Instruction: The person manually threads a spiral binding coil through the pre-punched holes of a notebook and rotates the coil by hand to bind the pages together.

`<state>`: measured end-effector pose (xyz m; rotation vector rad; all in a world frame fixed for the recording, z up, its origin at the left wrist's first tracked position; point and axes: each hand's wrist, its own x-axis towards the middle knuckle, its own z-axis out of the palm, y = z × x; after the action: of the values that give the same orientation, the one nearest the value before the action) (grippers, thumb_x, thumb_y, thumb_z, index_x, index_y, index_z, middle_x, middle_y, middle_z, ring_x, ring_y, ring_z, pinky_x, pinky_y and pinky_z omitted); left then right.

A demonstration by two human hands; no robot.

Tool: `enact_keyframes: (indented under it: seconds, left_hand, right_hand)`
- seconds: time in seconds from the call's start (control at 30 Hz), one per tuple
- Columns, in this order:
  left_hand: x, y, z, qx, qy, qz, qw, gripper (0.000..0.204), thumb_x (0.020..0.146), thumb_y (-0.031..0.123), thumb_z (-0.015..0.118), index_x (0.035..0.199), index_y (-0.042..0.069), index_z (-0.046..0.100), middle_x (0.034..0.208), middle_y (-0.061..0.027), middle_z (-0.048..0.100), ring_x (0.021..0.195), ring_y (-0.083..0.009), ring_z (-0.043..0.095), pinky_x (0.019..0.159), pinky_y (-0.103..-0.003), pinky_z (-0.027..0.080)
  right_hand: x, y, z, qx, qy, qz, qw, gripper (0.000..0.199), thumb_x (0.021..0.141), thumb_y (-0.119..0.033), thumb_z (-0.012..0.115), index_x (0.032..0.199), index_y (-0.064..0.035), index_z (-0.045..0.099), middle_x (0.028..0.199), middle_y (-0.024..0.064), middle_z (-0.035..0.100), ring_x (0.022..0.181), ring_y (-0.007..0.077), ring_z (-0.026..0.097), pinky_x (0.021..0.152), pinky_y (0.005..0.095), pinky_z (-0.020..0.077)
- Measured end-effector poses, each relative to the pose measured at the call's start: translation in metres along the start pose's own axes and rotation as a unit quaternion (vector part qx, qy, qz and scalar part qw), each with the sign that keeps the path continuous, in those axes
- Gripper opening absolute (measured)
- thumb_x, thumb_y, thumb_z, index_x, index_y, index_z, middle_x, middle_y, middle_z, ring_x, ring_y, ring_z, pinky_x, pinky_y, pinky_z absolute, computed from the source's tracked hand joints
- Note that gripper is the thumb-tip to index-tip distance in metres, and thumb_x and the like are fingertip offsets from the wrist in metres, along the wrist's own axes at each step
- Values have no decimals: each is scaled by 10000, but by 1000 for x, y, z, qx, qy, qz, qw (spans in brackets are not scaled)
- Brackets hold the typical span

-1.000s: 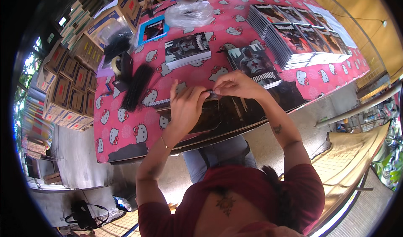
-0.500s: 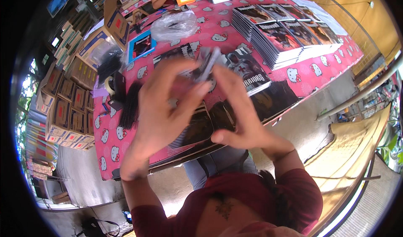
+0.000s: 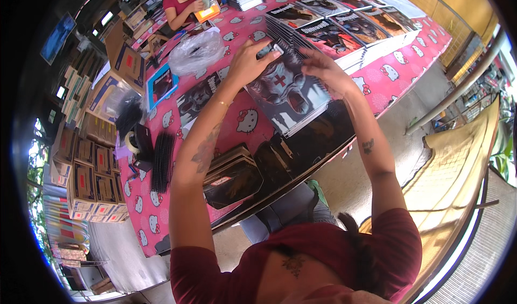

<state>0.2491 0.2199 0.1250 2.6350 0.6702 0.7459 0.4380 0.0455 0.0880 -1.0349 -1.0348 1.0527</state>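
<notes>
The booklet (image 3: 288,91), dark-covered with a red cross, lies on top of a stack on the pink table (image 3: 401,75), just below both hands. The left hand (image 3: 249,61) pinches its upper left corner, fingers closed on the cover; the right hand (image 3: 326,70) rests on the upper right edge, fingers bent, though whether it really clamps the edge I cannot tell. Beyond the grip, rows of similar booklets (image 3: 344,35) fan away; left of it sits a crumpled plastic bag (image 3: 196,51), nearer the body a dark box (image 3: 234,180). A one-corner pinch could crease the cover or drag the stack askew if lifted unevenly.
</notes>
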Motion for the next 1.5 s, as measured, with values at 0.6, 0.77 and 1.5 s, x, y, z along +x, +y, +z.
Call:
enact_keyframes:
  seconds: [0.6, 0.77, 1.5]
  left_hand:
    - [-36, -75, 36, 32, 83, -41, 995, 411, 960, 414, 639, 1141, 50, 700, 1161, -219, 663, 1079, -397, 644, 865, -497, 536]
    - [-128, -135, -55, 150, 28, -18, 988, 331, 875, 318, 748, 1073, 53, 726, 1121, -169, 673, 1008, -392, 667, 863, -470, 549]
    - [-236, 50, -177, 263, 216, 22, 940, 222, 864, -29, 617, 1071, 19, 679, 908, -115, 597, 852, -303, 576, 762, -409, 390]
  right_hand:
    - [5, 92, -37, -289, 26, -22, 957, 489, 853, -50, 744, 1331, -14, 646, 1216, 157, 678, 1028, 239, 676, 916, 335, 534]
    - [2, 76, -36, -437, 102, -172, 877, 528, 866, -134, 761, 1362, -35, 609, 1265, 208, 633, 1207, 372, 606, 1020, 425, 484]
    - [-37, 62, 192, -99, -159, -68, 980, 598, 873, -159, 814, 1356, -22, 489, 1208, 94, 672, 1119, 176, 638, 971, 348, 518]
